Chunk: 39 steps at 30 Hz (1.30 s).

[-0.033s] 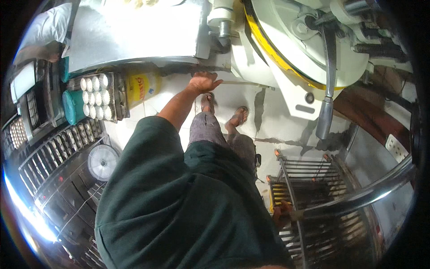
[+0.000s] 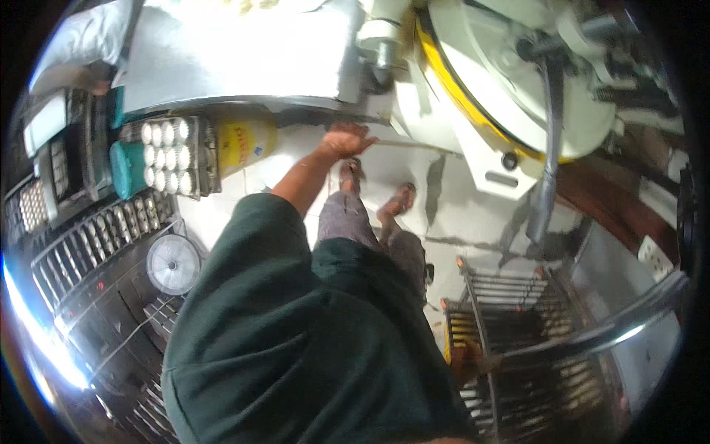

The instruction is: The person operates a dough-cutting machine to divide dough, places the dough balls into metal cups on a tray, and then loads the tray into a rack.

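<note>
My left hand point(image 2: 347, 139) reaches forward over the floor, close to the front edge of a shiny metal worktable point(image 2: 244, 74). Its thumb stands away from the fingers, and I see nothing between them. A thin pale rod point(image 2: 418, 146) runs rightward from beside the thumb toward the machine; I cannot tell whether the hand touches it. Low on my right side, by a wheeled rack point(image 2: 510, 285), a brown shape point(image 2: 466, 361) may be my right hand. It is dark and partly hidden, so its fingers do not show.
A large white machine point(image 2: 518, 96) with a yellow rim and a metal lever point(image 2: 551, 148) stands at the front right. To the left are a yellow bucket point(image 2: 246, 144), stacked muffin tins point(image 2: 168, 155), a teal bin point(image 2: 127, 170) and dark racks. Another person's sleeve point(image 2: 85, 41) shows at the upper left.
The whole view has shifted slightly, with the scene sliding a little to the right. My left hand's fingers look somewhat looser than before. Nothing has been picked up or put down.
</note>
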{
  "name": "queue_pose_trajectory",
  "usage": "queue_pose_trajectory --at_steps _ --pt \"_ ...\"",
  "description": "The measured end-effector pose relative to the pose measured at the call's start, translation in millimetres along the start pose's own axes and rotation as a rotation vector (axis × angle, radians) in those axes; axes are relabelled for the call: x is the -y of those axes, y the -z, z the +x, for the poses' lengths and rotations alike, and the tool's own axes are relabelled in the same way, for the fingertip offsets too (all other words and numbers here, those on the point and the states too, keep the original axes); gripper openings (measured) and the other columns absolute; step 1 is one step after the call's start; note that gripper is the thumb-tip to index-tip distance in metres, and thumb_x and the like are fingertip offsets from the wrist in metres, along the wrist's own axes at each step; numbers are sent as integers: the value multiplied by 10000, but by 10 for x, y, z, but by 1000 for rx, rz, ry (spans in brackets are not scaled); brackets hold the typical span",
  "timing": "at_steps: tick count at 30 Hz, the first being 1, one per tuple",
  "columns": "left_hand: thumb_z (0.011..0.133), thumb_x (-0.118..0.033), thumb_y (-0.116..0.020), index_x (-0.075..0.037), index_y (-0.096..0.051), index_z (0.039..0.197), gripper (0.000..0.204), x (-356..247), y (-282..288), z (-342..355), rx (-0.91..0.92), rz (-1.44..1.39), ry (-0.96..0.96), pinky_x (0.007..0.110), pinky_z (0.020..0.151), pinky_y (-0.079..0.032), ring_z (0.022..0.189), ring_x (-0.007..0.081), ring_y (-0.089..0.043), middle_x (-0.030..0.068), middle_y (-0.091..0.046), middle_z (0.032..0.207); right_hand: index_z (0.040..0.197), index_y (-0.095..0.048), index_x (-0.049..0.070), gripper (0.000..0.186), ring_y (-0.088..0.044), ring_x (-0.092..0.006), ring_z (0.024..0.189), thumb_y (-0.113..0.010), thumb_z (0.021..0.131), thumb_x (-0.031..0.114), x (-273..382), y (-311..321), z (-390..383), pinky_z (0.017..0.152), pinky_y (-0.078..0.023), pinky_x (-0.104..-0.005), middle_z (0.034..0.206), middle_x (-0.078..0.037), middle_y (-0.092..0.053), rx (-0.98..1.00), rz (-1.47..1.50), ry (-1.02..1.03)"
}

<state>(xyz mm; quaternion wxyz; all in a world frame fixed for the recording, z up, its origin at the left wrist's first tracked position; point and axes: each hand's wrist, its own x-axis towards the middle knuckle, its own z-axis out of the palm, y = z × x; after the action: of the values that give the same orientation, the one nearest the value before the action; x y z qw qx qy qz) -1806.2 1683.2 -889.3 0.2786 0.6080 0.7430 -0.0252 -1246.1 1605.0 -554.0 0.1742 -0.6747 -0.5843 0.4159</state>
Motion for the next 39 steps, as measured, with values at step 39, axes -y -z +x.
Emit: queue_pose_trajectory --at_steps 39 --pt "876 -291 -743 -52 -693 1018 282 -1284 2468 -588 -631 -347 -543 461 886 -539 1014 373 -655 163 -684 1029 1127 -552 46 408 -578 -214 652 -679 955 393 900 345 -1552 635 -505 -360 803 -74 -608 -914 486 -189"
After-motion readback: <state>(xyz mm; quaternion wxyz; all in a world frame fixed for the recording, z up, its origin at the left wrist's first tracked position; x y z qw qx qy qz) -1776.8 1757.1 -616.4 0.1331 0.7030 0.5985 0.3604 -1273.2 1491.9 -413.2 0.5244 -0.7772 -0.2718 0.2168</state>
